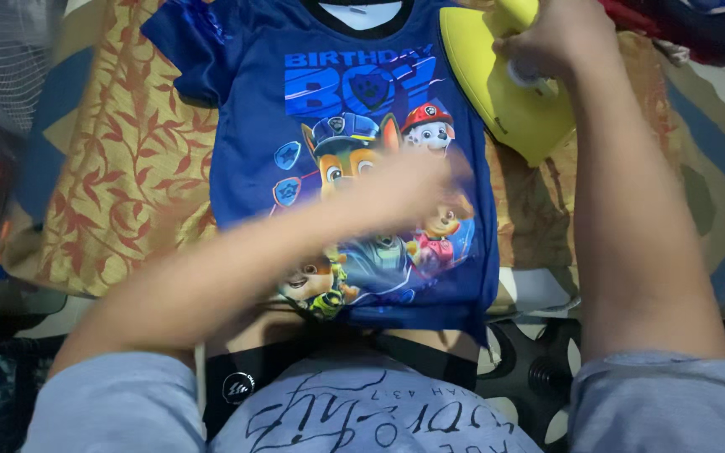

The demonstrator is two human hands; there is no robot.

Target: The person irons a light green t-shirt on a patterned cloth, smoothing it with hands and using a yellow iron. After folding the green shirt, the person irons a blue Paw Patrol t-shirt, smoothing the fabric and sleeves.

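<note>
Blue short-sleeved child's T-shirt with cartoon-dog print (354, 109): spread front-up on gold leaf-patterned cloth (127, 168), mostly flat, hem at near edge. Yellow plastic iron (513, 101): at shirt's right shoulder, gripped by right hand (547, 38). Left hand (413, 180): blurred over print; spread cannot be told.

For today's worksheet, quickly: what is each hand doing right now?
Left hand: blurred over the blue printed children's T-shirt; grip cannot be told.
Right hand: closed on the yellow plastic iron.

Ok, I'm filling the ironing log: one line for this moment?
left hand: blurred, over blue t-shirt | right hand: gripping yellow iron beside shirt | surface: patterned cloth
</note>
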